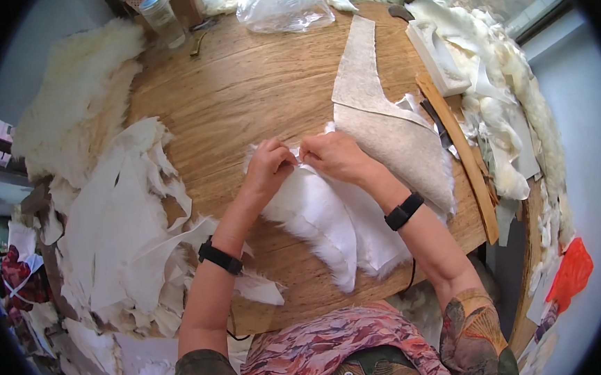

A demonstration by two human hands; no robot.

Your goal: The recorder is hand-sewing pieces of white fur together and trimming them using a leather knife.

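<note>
Both of my hands pinch the top edge of a white fur-edged piece (345,233) that lies on the wooden table (223,81), smooth white side up, with long fibres along its edges. My left hand (267,165) has its fingertips curled at that edge, and my right hand (333,157) grips just beside it. The exact spot between the fingertips is hard to make out. Directly right of my right hand lies a long beige felt-like pattern piece (399,146), narrow at its far end.
Cut white hides (109,243) and a fluffy fleece (71,99) cover the left. A wooden strip (466,162), white scraps (502,124) and a red bag (568,273) are at the right. A jar (163,19) and crumpled plastic (281,8) sit at the back.
</note>
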